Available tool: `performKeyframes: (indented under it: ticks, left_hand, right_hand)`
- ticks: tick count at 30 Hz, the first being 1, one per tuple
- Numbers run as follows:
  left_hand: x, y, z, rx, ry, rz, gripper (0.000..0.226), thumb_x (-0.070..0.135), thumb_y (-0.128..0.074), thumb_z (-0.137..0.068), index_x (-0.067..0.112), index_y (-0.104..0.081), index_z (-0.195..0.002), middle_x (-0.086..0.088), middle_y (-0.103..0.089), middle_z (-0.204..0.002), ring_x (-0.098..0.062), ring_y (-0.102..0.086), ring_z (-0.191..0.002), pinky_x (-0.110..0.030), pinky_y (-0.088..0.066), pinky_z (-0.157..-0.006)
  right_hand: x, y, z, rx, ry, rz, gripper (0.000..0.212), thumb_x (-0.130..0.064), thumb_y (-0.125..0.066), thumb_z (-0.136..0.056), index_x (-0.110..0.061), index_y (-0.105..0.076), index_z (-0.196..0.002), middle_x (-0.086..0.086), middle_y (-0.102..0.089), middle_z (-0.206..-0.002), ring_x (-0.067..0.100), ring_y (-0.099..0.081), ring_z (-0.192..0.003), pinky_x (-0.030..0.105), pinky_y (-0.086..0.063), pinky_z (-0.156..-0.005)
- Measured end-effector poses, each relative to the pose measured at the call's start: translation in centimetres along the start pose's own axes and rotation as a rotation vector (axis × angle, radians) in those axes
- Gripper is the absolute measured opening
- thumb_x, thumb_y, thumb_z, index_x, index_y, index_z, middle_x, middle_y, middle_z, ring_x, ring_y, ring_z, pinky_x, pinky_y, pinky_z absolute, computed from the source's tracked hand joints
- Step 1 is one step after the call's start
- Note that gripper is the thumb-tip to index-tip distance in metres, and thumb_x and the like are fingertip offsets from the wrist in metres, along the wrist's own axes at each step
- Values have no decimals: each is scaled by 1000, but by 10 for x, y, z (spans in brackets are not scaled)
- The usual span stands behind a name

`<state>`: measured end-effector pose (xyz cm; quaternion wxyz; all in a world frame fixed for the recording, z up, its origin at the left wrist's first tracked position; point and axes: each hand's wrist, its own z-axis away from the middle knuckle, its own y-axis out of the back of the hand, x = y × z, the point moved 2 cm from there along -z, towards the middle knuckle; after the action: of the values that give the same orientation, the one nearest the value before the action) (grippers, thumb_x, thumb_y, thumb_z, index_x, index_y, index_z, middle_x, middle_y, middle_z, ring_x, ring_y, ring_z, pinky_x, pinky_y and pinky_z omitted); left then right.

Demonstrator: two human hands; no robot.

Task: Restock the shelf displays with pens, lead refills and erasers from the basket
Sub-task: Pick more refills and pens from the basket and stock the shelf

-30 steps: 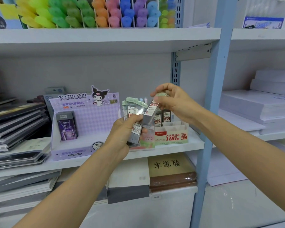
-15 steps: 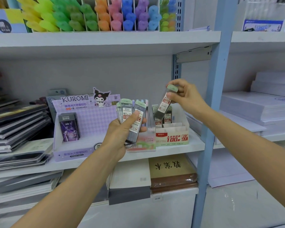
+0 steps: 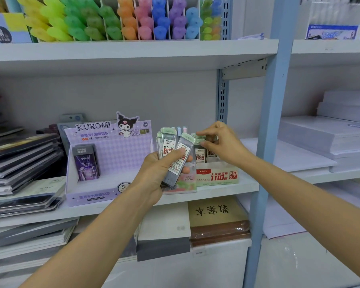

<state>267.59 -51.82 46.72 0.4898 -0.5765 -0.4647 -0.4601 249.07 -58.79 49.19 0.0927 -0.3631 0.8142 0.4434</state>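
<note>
Lead refill cases, clear plastic with mint-green caps (image 3: 169, 141), are fanned out in the left hand (image 3: 155, 175), thumb clamped across the front one, just near of the white middle shelf (image 3: 249, 185). More of the same refills stand upright in a pale cardboard display box with red print (image 3: 218, 176) just to the right. Right hand (image 3: 224, 145) is over that box, fingers (image 3: 206, 133) and thumb narrowed to a pinch on a mint cap in the row. Can't really tell if that case is seated or held up. Pink "Fruit Soda" box (image 3: 188, 180) is mostly hidden behind the left hand. Purple Kuromi display tray (image 3: 116, 154) sits further left with one dark pack (image 3: 85, 163) in it. Bright highlighters (image 3: 112, 21) up top are cut off by the frame.
</note>
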Motion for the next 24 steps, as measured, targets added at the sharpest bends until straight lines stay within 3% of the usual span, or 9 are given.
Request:
performKeyframes:
  ticks: [3, 5, 7, 9, 13, 19, 24]
  left_hand:
    - [0, -2, 0, -19, -12, -22, 26, 34, -69, -85, 14, -69, -102, 0, -76, -79, -7, -67, -55, -17, -47, -44]
    - [-2, -5, -1, -27, -16, -41, 28, 37, -69, -84, 15, -69, -102, 1, -76, -78, -7, -68, -55, -18, -47, -44]
    - [-3, -9, -2, -32, -11, -46, 27, 40, -69, -83, 17, -69, -99, 1, -77, -82, -9, -70, -59, -21, -50, -45]
    - [-3, -11, -1, -63, 3, 0, 26, 41, -63, -88, 19, -74, -91, -3, -77, -87, -13, -71, -61, -24, -53, -47]
    - [0, -11, -1, -146, 1, 151, 52, 34, -32, -98, 20, -80, -81, -15, -75, -95, -20, -71, -63, -23, -52, -48]
    - [0, -12, -3, -113, -68, 16, 29, 33, -45, -100, 21, -71, -102, -4, -76, -96, -17, -74, -77, -27, -59, -65]
    - [-8, -8, -3, -53, -37, 1, 30, 46, -53, -94, 24, -64, -110, -5, -77, -91, -20, -74, -76, -28, -57, -53]
  right_hand:
    - [-10, 9, 4, 45, -10, -288, 29, -32, -56, -95, -22, -64, -121, 3, -60, -100, 6, -56, -78, 18, -46, -71]
    - [-17, 12, 8, -126, -64, -585, 33, -35, -59, -93, -20, -63, -121, 1, -67, -87, 4, -55, -61, 17, -46, -54]
    - [-23, 9, 11, -287, -97, -678, 31, -26, -67, -88, -13, -64, -116, -4, -70, -78, 3, -56, -55, 16, -45, -50]
    - [-24, 5, 10, -297, -105, -706, 24, -15, -71, -85, -9, -66, -108, -1, -71, -79, 5, -59, -56, 15, -46, -50]
    - [-21, 10, 8, -201, -97, -780, 19, -12, -71, -84, -10, -67, -103, 1, -73, -82, 7, -59, -61, 16, -48, -53]
    - [-20, 13, 8, -218, -38, -765, 18, -17, -69, -87, -13, -63, -104, 6, -74, -90, 8, -58, -61, 17, -48, -55]
    - [-19, 14, 10, -265, -92, -692, 26, -18, -66, -89, -14, -65, -115, 3, -73, -89, 8, -57, -67, 17, -49, -60]
